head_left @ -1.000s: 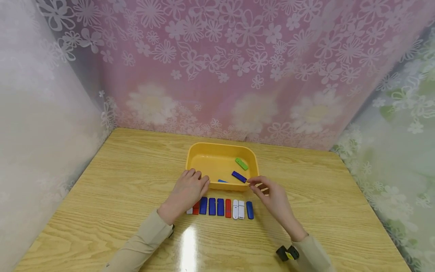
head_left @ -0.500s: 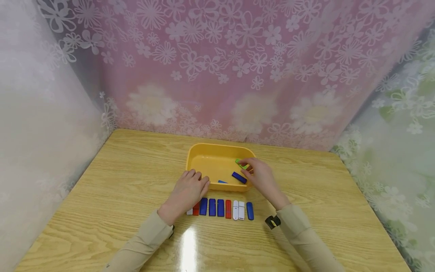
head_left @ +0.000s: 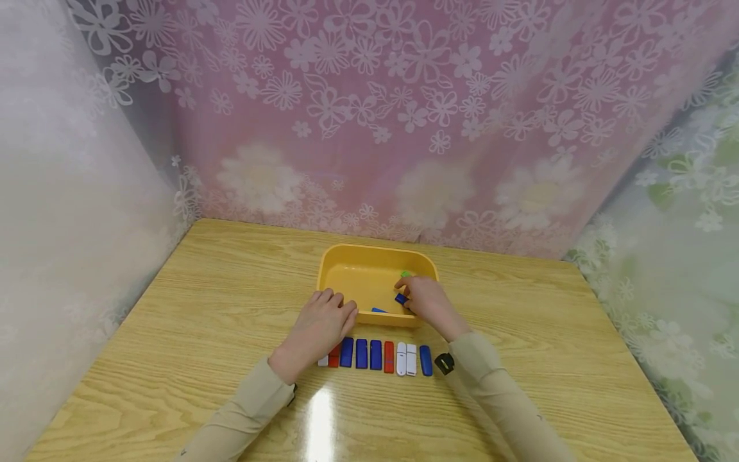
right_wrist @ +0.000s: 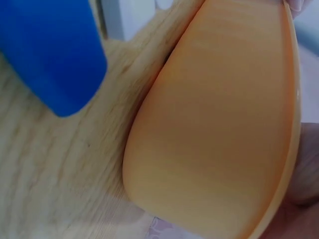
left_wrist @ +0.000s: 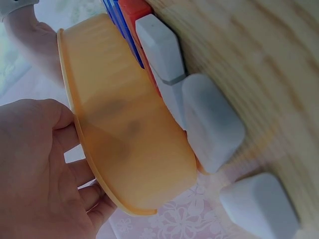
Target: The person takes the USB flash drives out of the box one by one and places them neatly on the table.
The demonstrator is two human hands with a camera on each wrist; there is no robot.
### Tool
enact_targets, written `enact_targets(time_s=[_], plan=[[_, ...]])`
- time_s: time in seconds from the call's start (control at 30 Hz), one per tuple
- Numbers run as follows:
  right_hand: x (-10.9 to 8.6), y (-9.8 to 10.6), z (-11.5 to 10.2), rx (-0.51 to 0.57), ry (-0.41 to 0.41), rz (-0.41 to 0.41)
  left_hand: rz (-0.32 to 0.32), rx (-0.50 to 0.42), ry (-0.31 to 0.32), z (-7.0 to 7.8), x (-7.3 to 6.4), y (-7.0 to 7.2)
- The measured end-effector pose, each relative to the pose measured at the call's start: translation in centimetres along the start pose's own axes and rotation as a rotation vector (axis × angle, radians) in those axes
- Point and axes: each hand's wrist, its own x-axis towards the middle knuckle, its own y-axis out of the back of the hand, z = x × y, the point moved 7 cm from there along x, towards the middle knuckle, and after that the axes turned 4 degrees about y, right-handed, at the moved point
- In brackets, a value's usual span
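Note:
In the head view a yellow plastic tray (head_left: 355, 276) stands on the table, its near rim gripped by my left hand (head_left: 323, 324) at the left corner. The left wrist view shows that thumb on the outer side of the rim, the fingers mostly behind the tray wall. My right hand (head_left: 430, 300) reaches into the tray's right side, fingers spread around a dark blue USB stick (head_left: 401, 299) that lies partly under them. Beyond the fingers a green USB stick (head_left: 406, 274) is mostly covered. Another blue stick (head_left: 378, 310) peeks over the near wall.
A row of USB sticks lies before the tray: several dark blue ones (head_left: 361, 353), a red one (head_left: 389, 357), white ones (head_left: 412, 359) and a lighter blue one (head_left: 426, 360) at the right end. The left hand partly covers the row's left end. A flowered curtain (head_left: 358, 128) hangs behind.
From the tray's right corner my right hand has moved inward, first near the green stick, then down over the dark blue one. The left hand stays on the rim.

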Motion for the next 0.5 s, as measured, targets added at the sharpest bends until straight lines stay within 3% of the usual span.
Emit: enact_targets(time_s=[0.3,0.5], plan=[[0.26,-0.08,-0.25,0.0,0.048,-0.006,0.003,-0.003,0.004,-0.03,-0.01,0.03],[0.11,0.02,0.14,0.149,0.03,0.051,0.004,0.009,0.0,0.02,-0.03,0.03]])
